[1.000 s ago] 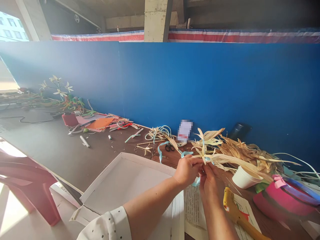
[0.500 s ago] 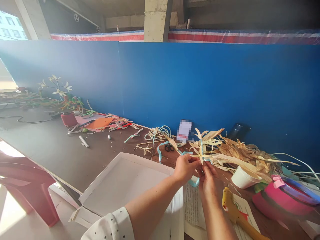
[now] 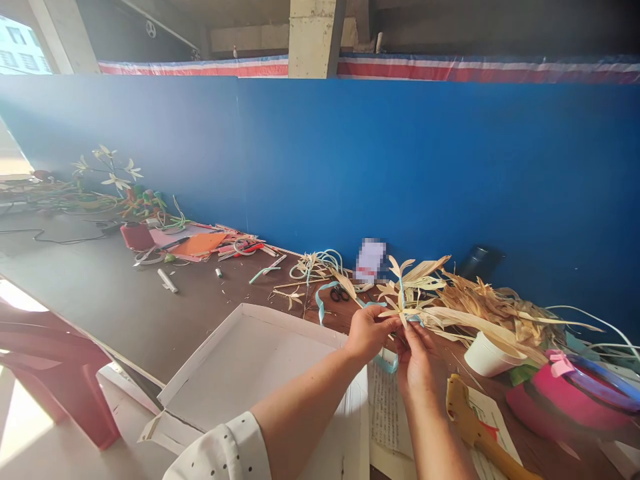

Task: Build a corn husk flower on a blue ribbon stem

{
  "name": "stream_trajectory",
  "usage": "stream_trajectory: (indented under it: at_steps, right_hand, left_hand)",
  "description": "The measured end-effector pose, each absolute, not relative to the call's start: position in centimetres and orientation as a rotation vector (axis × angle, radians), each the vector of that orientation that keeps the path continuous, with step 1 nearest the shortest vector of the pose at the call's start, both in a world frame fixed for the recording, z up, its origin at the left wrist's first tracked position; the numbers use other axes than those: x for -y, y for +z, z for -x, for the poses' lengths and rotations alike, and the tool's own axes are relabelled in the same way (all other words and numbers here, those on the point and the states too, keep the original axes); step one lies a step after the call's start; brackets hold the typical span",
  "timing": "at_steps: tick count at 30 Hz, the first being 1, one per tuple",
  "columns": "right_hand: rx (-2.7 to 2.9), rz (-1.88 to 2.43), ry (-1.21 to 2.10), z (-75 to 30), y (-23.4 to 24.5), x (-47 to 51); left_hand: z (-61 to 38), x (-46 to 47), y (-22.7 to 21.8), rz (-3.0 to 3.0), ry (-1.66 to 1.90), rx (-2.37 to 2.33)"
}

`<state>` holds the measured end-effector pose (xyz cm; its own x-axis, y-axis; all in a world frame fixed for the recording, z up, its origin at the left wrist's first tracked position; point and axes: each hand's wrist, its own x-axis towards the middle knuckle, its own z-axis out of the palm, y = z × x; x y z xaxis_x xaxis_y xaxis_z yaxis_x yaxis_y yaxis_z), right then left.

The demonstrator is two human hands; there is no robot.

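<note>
While the left forearm [image 3: 305,390] is crossing over a white open box [image 3: 250,363], a yellow glue gun [image 3: 457,400] is lying on papers [image 3: 387,413] just right of the right forearm [image 3: 435,427].

Farther in, both hands are meeting fingertip to fingertip at a pale husk flower [image 3: 403,311]: the left hand [image 3: 367,333] is pinching its base from the left, the right hand [image 3: 417,360] from the near side, exact contact partly hidden. Neither is clearly nearer. Flower is sitting right at the fingertips; its blue-wrapped stem [image 3: 401,290] is running upright and away, leaning slightly left, toward a second bloom [image 3: 401,265]. That axis against the pinch is the key relation. Light blue ribbon [image 3: 386,363] is looping just below, between the hands; whether it is attached, cannot tell.

Right of them a white cup [image 3: 485,358] is tilting; beyond, dry husks [image 3: 483,300] are piling up near the blue partition [image 3: 400,167].
</note>
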<state>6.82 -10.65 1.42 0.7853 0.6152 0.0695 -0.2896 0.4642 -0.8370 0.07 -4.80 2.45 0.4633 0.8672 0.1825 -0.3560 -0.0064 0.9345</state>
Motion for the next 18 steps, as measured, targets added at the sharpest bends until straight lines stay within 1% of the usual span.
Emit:
stream_trajectory:
  at_steps: [8, 18]
  right_hand:
    - [0.427, 0.905, 0.619, -6.65, 1.74, 10.69]
    - [0.445, 0.951, 0.606, -7.0, 0.96, 10.47]
  left_hand:
    - [-0.04, 4.73, 2.58, -1.12, 0.992, -0.516]
    - [0.28, 4.31, 2.71, -1.164, 0.987, -0.553]
